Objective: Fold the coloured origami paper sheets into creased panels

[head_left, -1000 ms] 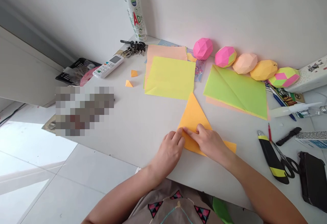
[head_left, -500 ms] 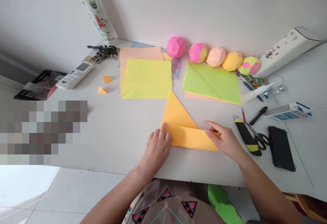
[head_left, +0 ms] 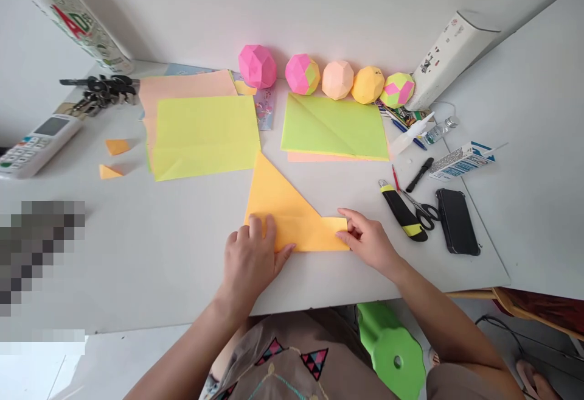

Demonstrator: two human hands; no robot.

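A folded orange paper (head_left: 283, 202) lies near the front edge of the white table (head_left: 182, 254), with a triangular part pointing away from me and a folded band along its near side. My left hand (head_left: 250, 260) rests flat on the band's left end, fingers stretched out over it. My right hand (head_left: 367, 240) pinches the band's right end between thumb and fingers.
Yellow sheets (head_left: 205, 135) and green sheets (head_left: 335, 126) lie further back, with several paper balls (head_left: 337, 79) along the wall. A utility knife (head_left: 404, 211), scissors (head_left: 422, 211), phone (head_left: 456, 220), pen (head_left: 420, 173) and glue sit right. Keys (head_left: 103, 88), remote (head_left: 34, 144), orange scraps (head_left: 112, 157) left.
The view has swung to the left and down across the table. My right hand slid along the folded band from its left end to its right end; my left hand stays at the left end.
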